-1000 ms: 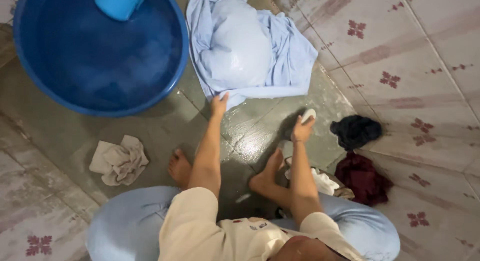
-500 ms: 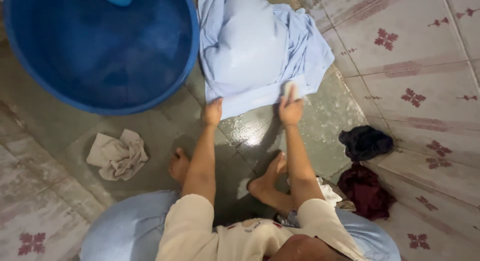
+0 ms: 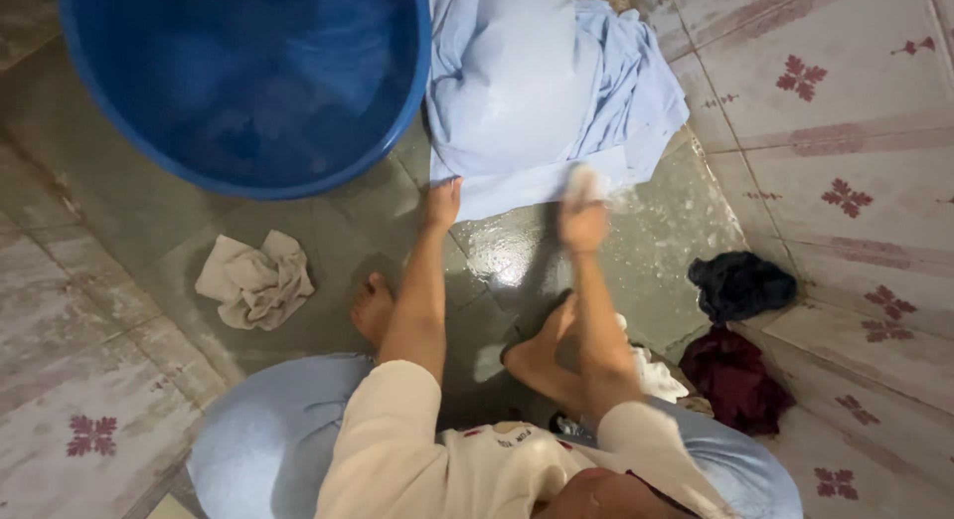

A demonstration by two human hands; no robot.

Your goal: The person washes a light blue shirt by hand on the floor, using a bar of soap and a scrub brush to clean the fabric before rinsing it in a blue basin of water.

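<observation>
Person squatting on wet grey floor [image 3: 298, 231], seen from above, both arms stretched forward. Light blue garment [image 3: 542, 91] lies spread flat on the floor, wet and soapy, upper centre, just right of the big blue basin [image 3: 248, 82] and touching its rim. Left hand [image 3: 440, 203] presses down on the garment's near hem, fingers flat and spread, not gripping anything. Right hand [image 3: 582, 221] is motion-blurred at the garment's lower right edge, fingers clenched round a small white soap bar [image 3: 583, 184] that sits against the cloth. Basin holds water; a bit of a lighter blue object shows at its top edge, mostly cut off. Crumpled beige cloth [image 3: 256, 278] on the floor left of the left arm, well apart from the garment. Black cloth [image 3: 740, 283] and dark red cloth [image 3: 733, 375] bunched on the right, by the patterned tile wall [image 3: 845, 101]. White cloth [image 3: 651, 365] near the right foot. Both bare feet on the floor, below the hands.
</observation>
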